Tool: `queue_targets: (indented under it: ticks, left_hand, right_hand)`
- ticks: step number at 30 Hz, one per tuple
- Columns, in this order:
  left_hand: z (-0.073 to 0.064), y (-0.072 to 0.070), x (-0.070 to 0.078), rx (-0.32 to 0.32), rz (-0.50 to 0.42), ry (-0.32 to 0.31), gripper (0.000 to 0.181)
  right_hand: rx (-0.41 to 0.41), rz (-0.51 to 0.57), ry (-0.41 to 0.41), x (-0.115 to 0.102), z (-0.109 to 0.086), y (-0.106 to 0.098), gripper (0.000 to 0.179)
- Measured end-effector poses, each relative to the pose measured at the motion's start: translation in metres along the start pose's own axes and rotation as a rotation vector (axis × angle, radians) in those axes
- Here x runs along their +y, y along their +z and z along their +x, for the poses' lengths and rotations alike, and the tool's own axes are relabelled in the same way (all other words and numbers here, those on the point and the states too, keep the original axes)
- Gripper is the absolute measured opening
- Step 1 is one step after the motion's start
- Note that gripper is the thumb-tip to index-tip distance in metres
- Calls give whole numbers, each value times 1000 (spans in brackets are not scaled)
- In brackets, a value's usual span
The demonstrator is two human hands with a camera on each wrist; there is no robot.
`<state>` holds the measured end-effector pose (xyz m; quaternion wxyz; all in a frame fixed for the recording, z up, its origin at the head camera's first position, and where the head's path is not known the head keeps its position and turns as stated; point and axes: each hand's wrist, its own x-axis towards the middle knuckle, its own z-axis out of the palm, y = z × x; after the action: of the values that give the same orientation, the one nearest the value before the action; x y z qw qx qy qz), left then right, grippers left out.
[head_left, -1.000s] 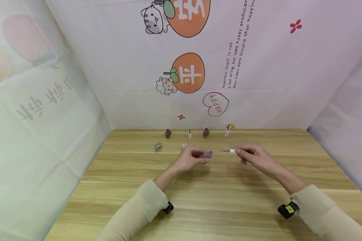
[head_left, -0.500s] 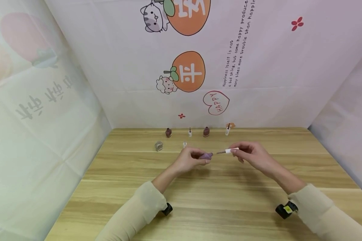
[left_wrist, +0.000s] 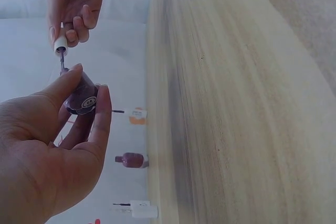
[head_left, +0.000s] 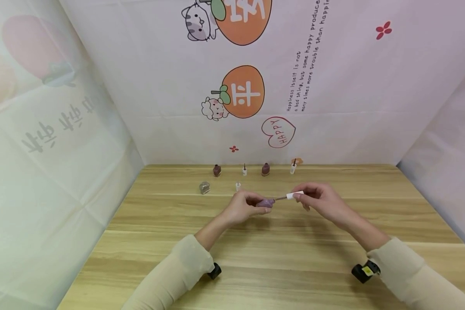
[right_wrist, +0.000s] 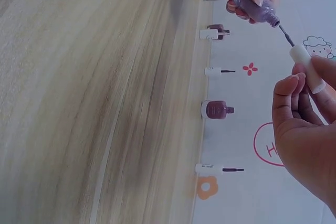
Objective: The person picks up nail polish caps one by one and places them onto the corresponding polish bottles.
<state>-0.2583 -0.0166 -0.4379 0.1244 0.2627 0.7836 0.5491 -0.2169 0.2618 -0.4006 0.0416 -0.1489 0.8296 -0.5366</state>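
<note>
My left hand [head_left: 240,208] grips a purple nail polish bottle [head_left: 265,203], tilted so that its open neck points right. Between thumb and fingers, my right hand [head_left: 325,204] pinches a white brush cap [head_left: 293,195]. The thin brush [head_left: 280,198] of that cap points left, and its tip is at the mouth of the bottle. In the right wrist view, the brush [right_wrist: 286,35] meets the bottle neck; how far the tip is inside cannot be told. A round number label [left_wrist: 90,102] shows on the bottle's base in the left wrist view.
Two dark mauve bottles without caps, one left [head_left: 217,171] and one right [head_left: 265,169], stand along the table's back edge. White caps [head_left: 245,171] [head_left: 292,168] [head_left: 238,186] stand with brushes up. A clear bottle [head_left: 204,187] is at the left. A printed cloth [head_left: 333,129] hangs behind the table [head_left: 279,267].
My right hand has moved left with the brush cap, bringing the brush from apart to the bottle's mouth. The left hand has stayed nearly still with the bottle.
</note>
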Motion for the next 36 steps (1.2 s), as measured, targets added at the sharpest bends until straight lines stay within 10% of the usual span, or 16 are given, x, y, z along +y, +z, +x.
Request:
queue_targets:
  ticks: [36]
  left_hand:
    - [1, 8, 1, 5, 32, 22, 18]
  right_hand:
    - [-50, -16, -20, -1, 1, 8, 22]
